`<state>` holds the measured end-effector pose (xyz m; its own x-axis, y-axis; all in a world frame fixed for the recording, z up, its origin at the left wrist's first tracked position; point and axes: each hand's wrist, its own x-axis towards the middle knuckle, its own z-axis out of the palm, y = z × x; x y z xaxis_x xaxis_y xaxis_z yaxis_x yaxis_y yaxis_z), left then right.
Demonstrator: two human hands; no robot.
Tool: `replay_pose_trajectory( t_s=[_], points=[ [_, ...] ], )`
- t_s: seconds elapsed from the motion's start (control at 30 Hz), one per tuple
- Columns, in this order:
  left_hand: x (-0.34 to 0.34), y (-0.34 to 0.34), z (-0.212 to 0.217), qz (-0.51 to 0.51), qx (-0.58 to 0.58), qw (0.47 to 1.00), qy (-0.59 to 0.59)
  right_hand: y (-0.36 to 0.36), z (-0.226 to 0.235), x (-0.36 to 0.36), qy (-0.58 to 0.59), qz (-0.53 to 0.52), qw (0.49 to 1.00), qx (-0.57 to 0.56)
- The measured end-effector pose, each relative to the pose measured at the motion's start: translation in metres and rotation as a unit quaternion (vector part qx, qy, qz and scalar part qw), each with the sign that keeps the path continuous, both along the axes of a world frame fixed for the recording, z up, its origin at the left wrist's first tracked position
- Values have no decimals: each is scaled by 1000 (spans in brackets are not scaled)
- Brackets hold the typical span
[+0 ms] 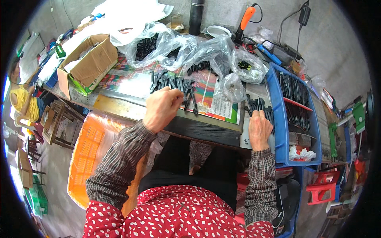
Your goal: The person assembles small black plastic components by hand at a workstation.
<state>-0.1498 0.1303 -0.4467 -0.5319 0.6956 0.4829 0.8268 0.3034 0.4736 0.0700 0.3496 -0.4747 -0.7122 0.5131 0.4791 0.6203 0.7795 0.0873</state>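
Grey walls enclose a cluttered workroom, with a long worktable (121, 106) spread with colourful printed sheets (206, 101). Taking clock positions from the centre of the view, a pile of slim black pieces (166, 82) lies at eleven o'clock. Close by at ten, the left hand (163, 109) is narrow, its fingers curled together beside the pile; whether they pinch a piece cannot be told. At three, the right hand (260, 129) reaches down, fingers bent, onto a second group of black pieces (268, 114); its fingertips are hidden, so its grip is unclear. Just beyond it, a blue bin (279, 119) holds rows of dark, thin parts (295, 101). Clear plastic bags (190, 53) slump at twelve, an open cardboard box (89, 63) stands at ten, an orange basket (87, 158) sits at eight, and someone in yellow (22, 101) is at nine.
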Motion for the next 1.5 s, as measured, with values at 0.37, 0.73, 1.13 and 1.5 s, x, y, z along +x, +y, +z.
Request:
replay_pose_trajectory(
  t_s=[0.37,0.73,1.13,1.5],
  points=[
    [-1,74,-15,93,-126,978,137,7,-1,-10,6,-19,999,-27],
    [-6,67,-19,74,-46,994,70,4,8,-14,-7,3,997,-78],
    [-37,19,11,-16,161,941,-296,3,10,-14,67,-16,986,-150],
    [-131,25,1,79,125,978,-144,-4,20,-36,153,47,975,-155]
  ],
)
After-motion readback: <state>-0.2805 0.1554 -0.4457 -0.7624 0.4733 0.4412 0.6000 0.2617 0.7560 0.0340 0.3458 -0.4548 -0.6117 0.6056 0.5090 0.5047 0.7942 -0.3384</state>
